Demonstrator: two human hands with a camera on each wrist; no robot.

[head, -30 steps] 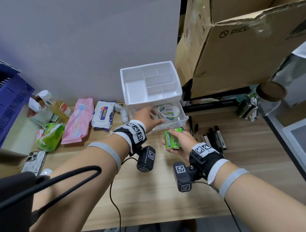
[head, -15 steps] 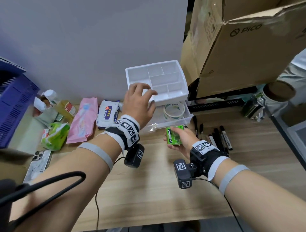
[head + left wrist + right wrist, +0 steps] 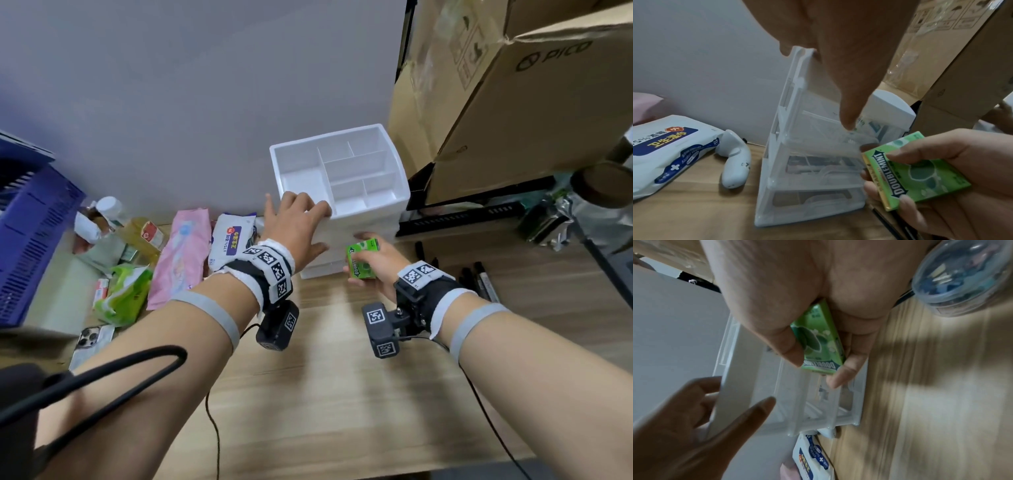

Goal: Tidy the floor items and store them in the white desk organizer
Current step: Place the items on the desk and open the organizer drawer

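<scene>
The flat green cardboard pack of Doublemint gum (image 3: 362,257) sits in the right hand (image 3: 378,265), just in front of the drawer fronts of the white plastic desk organizer (image 3: 342,181), which stands on the wooden floor (image 3: 325,394) against the grey wall. The thumb lies across one broad green face and the other fingers (image 3: 906,203) curl under the opposite face, so the pack is pinched between them; in the right wrist view the tip of one finger reaches past the end of the pack to the clear drawer front, but I cannot tell if it touches. The left hand (image 3: 296,226) rests on the front left corner of the organizer, with straight fingers over the top rim and the thumb stretched down onto the clear drawer front. The palm of the right hand hides the back half of the pack in the wrist view, and the right hand and the pack cover part of the drawer fronts in the head view. What lies inside the drawers shows only as dim shapes through the clear plastic. The long axis of the pack runs from the palm toward the organizer, and its free short end points at the drawers. A white pack of wet wipes (image 3: 231,240) lies on the floor left of the organizer
</scene>
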